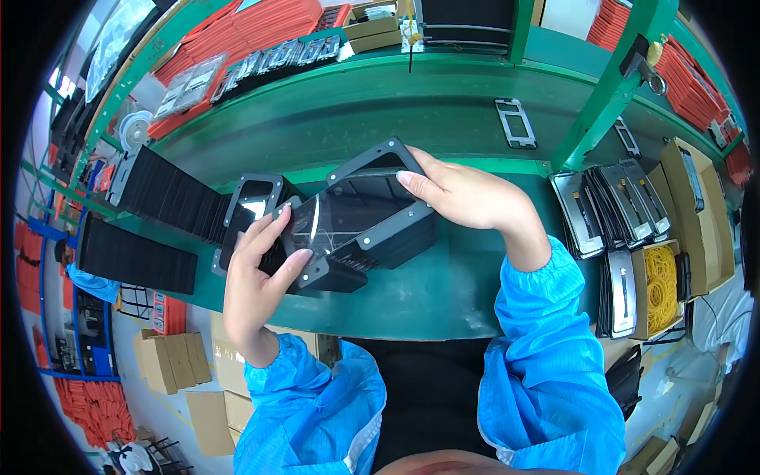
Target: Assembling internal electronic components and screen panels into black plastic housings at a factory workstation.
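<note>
A glossy black rectangular panel, perhaps a phone screen, lies in or over a black rack with riveted corners on the green table. My left hand grips the panel's left end between thumb and fingers. At its far right end, my right hand has the thumb on top, with the other fingers behind the rack's corner. Whether the fingers also press on the rack is hard to tell. Just left stands a second black rack with a shiny panel in it.
Two long black slotted racks stand at the left. On the right are stacked phone-sized frames and a cardboard box of yellow cord. A green post rises at the far right, near a ledge with a silver frame.
</note>
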Demonstrator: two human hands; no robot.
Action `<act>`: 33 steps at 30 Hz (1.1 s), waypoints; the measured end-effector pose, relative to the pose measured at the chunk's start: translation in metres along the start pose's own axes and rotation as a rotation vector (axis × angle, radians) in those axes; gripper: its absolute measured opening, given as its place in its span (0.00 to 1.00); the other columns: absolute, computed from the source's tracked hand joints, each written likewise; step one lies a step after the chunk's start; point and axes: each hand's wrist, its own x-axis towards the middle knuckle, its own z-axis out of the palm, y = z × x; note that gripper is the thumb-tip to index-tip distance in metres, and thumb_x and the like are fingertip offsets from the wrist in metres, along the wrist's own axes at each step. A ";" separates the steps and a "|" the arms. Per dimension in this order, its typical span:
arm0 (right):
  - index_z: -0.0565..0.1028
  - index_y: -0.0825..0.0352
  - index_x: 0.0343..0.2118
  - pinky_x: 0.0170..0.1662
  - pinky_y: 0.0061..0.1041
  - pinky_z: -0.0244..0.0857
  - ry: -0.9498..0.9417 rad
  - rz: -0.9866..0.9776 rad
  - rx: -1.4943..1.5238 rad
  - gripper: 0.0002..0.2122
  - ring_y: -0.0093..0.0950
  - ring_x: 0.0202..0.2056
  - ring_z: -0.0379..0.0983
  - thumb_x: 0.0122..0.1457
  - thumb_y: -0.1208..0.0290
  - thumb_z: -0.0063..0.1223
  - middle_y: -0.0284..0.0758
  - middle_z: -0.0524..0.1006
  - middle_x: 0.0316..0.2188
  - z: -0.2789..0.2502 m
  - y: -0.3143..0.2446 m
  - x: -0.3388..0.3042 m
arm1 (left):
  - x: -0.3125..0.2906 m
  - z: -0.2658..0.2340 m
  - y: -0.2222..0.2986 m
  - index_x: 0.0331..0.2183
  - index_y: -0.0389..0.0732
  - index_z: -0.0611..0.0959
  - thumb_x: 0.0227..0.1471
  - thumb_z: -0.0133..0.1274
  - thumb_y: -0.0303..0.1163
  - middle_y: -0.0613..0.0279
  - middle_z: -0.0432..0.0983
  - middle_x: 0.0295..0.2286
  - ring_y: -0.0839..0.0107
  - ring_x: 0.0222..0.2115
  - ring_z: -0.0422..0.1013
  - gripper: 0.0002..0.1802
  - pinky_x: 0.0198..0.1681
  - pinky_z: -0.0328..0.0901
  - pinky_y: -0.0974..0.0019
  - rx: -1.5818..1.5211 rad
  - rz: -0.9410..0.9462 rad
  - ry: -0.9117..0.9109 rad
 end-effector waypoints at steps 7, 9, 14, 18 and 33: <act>0.58 0.67 0.71 0.63 0.36 0.64 -0.062 0.060 0.008 0.34 0.49 0.60 0.72 0.74 0.44 0.38 0.54 0.74 0.59 -0.013 -0.007 -0.005 | 0.006 0.001 -0.002 0.54 0.40 0.85 0.44 0.70 0.29 0.47 0.73 0.56 0.55 0.58 0.70 0.32 0.61 0.63 0.58 -0.148 -0.057 -0.094; 0.59 0.69 0.71 0.61 0.36 0.66 0.009 0.081 -0.083 0.34 0.48 0.57 0.74 0.74 0.45 0.38 0.54 0.75 0.58 -0.020 0.002 -0.004 | 0.002 0.009 -0.018 0.56 0.39 0.83 0.44 0.68 0.26 0.48 0.70 0.57 0.56 0.59 0.69 0.34 0.63 0.61 0.59 -0.300 -0.027 -0.108; 0.64 0.77 0.66 0.47 0.34 0.74 0.432 0.205 -0.225 0.33 0.37 0.39 0.80 0.73 0.48 0.43 0.51 0.80 0.49 -0.043 -0.008 -0.017 | -0.014 0.057 -0.029 0.60 0.35 0.77 0.50 0.58 0.30 0.48 0.64 0.60 0.57 0.62 0.63 0.34 0.66 0.55 0.58 -0.823 -0.106 0.115; 0.74 0.75 0.58 0.35 0.30 0.72 0.742 -0.250 0.343 0.27 0.34 0.31 0.78 0.71 0.51 0.49 0.44 0.81 0.37 -0.031 -0.016 -0.017 | -0.010 0.089 -0.032 0.60 0.34 0.73 0.52 0.48 0.38 0.47 0.62 0.62 0.57 0.64 0.59 0.34 0.67 0.52 0.56 -0.841 -0.017 0.266; 0.77 0.68 0.33 0.36 0.31 0.67 -0.530 -0.789 0.304 0.09 0.37 0.33 0.73 0.69 0.70 0.53 0.37 0.73 0.30 0.031 -0.056 -0.019 | -0.004 0.073 -0.046 0.43 0.35 0.86 0.39 0.63 0.50 0.41 0.68 0.54 0.49 0.63 0.58 0.33 0.64 0.54 0.49 -0.604 0.188 0.212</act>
